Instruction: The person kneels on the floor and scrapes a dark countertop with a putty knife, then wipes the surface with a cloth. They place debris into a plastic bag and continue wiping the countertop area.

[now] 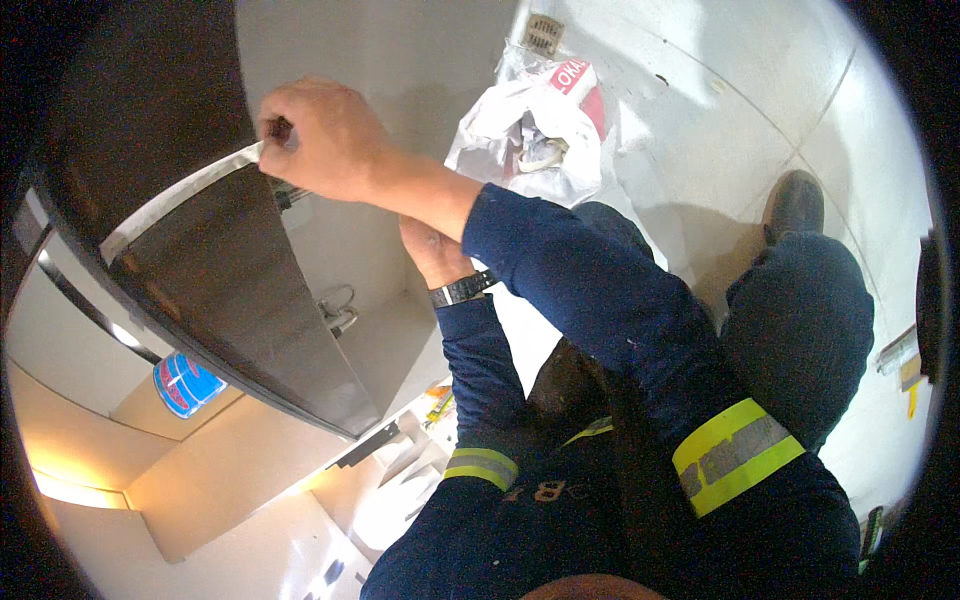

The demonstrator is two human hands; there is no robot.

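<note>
My right hand (325, 140) is closed, its thumb and fingers pinched on the end of a narrow whitish strip (180, 200). The strip looks like tape and curves down and left across a dark brown, wood-grained panel (240, 270). My right forearm crosses over my left hand (432, 250), which has a dark watch (463, 289) at its wrist. Only the back of that hand near the wrist shows; its fingers are hidden behind the right forearm. Metal hinges (340, 312) sit along the panel's edge, beside a pale cabinet interior.
A crumpled white plastic bag (480, 130) with a red printed part lies on the pale tiled floor (720, 60). A blue tub (188, 385) stands beyond the panel at the left. My dark shoe (795, 205) is on the tiles at the right. Small items lie near the lower middle.
</note>
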